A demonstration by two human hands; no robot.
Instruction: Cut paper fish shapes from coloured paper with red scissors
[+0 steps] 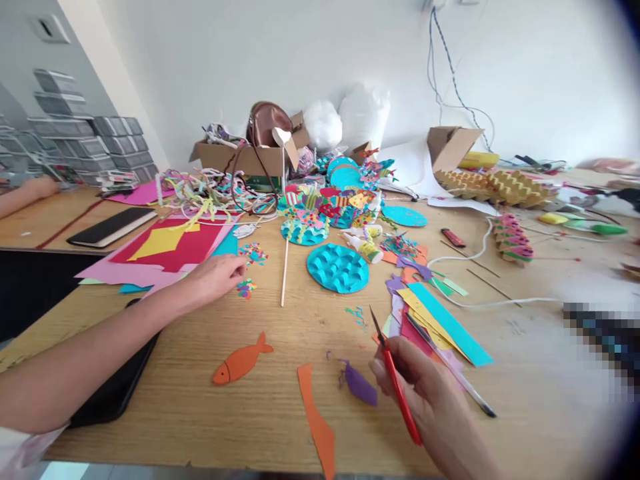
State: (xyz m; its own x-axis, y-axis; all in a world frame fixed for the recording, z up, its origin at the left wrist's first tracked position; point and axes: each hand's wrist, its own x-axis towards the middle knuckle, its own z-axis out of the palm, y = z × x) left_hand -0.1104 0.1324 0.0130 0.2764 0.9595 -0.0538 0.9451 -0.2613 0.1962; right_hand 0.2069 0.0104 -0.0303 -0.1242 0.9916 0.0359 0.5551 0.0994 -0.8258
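Note:
My right hand (425, 393) grips a pair of red-handled scissors (397, 387), their pointed blades upward and seen edge-on. My left hand (215, 280) reaches over the table, fingers curled together beside a small pile of coloured paper dots (247, 288); whatever the fingertips pinch, if anything, is hidden. Between the hands lies an orange paper fish (243, 362) with a drawn eye and gill line. Nearer the right hand are an orange paper strip (317, 423) and a purple paper scrap (360, 385). Tiny blue-green clippings (357, 315) are scattered above the scissors.
Coloured paper sheets (165, 243) and a black notebook (113, 227) lie at left. Turquoise scalloped discs (337, 268), a stick (285, 273) and glue bottles (367, 248) stand mid-table. Paper strips (465, 333) and a pen (450, 367) are at right. Another person's hand (43, 189) rests far left.

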